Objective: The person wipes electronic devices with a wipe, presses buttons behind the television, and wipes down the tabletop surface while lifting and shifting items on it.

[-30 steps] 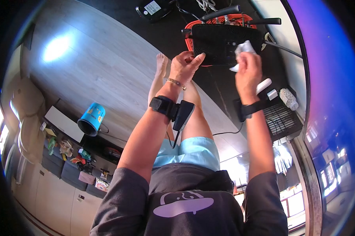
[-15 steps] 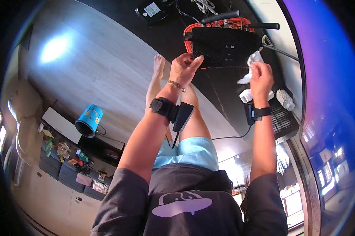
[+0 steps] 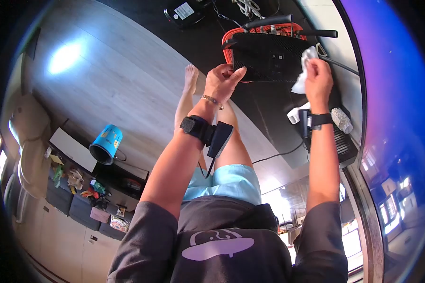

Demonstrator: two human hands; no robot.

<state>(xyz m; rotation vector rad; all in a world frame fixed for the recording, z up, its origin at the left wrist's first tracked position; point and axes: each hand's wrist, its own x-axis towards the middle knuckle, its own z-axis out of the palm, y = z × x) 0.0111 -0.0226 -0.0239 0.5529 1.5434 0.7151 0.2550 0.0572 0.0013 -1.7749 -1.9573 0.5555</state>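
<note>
My left hand [image 3: 223,81] pinches the near left corner of a black router [image 3: 264,57], thumb on top. The router has black antennas [image 3: 269,20] and lies over an orange-red basket [image 3: 227,37]. A crumpled white tissue [image 3: 303,75] is held between the fingers of my right hand [image 3: 319,79], beside the router's right end. My right hand's fingers are closed together on it. Just below that hand, a white object [image 3: 297,114] lies on the black surface [image 3: 264,104], partly hidden by the wrist.
A black device with a label [image 3: 184,11] and white cables [image 3: 246,7] lie at the top. At the right are a white textured item [image 3: 341,120] and a black slatted box [image 3: 345,147]. A large screen [image 3: 396,94] stands far right. A blue bin [image 3: 107,143] is on the floor.
My right hand with the tissue has moved right, away from over the router, and lately slightly up. My left hand has stayed at the router's corner.
</note>
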